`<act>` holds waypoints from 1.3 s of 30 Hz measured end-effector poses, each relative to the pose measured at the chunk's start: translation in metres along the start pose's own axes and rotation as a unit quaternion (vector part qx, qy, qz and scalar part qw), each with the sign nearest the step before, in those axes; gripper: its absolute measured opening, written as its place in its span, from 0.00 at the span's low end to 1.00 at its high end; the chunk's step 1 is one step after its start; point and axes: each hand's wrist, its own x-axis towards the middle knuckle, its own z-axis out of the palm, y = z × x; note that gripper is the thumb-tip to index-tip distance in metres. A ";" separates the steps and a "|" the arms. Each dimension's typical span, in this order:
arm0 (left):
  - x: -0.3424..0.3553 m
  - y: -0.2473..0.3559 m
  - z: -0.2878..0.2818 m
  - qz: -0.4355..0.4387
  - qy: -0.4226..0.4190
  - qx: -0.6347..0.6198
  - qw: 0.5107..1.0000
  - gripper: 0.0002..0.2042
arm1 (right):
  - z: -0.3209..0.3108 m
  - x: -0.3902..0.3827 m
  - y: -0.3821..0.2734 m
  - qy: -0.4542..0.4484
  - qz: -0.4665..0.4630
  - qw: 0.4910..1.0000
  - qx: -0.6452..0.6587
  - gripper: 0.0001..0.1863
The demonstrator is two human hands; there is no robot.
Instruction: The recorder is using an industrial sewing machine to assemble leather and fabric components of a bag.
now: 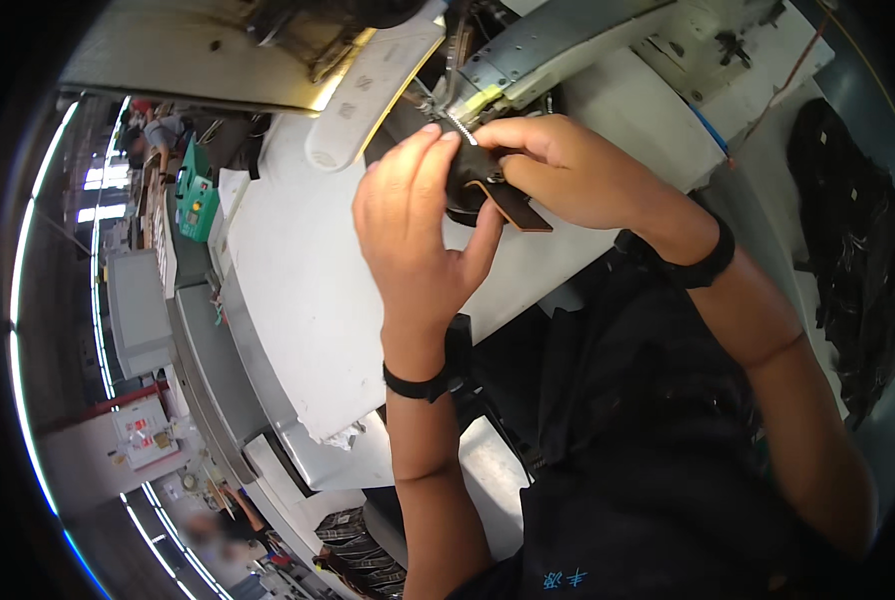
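Note:
Under the sewing machine's needle area (446,100) lies a dark leather-like workpiece (468,172). A strip of pale zipper teeth (463,130) runs along its upper part. From its lower side sticks out a dark flap (520,208) with an orange-brown edge. My left hand (413,205) rests on the left side of the workpiece, fingers stretched toward the needle area and thumb apart beside the flap. On the right, my right hand (573,170) is closed, thumb and index finger pinching the workpiece beside the zipper. The fingers partly hide the workpiece.
The machine's metal arm (558,45) crosses the top, beside a rounded pale cover (373,95). A white tabletop (298,270) surrounds the work. Dark pieces (853,260) are piled at far right. A green box (197,195) stands at left; other people are visible beyond.

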 end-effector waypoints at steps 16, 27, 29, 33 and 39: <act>0.009 0.004 -0.002 0.034 0.062 0.011 0.997 0.25 | -0.010 0.003 -0.052 0.009 0.009 0.972 -0.235 0.14; 0.014 0.005 -0.003 0.011 0.050 -0.023 0.998 0.20 | -0.031 0.010 -0.060 -0.173 0.118 0.945 -0.251 0.14; 0.016 0.004 -0.003 0.005 0.040 -0.041 0.998 0.19 | -0.035 0.018 -0.045 -0.194 0.137 0.945 -0.223 0.13; 0.012 0.001 -0.010 -0.015 0.045 -0.023 0.999 0.19 | -0.031 0.014 -0.056 -0.125 0.064 0.955 -0.260 0.12; 0.000 0.012 0.019 -0.023 0.109 -0.023 0.993 0.21 | -0.033 -0.007 -0.017 0.008 -0.100 0.919 -0.380 0.09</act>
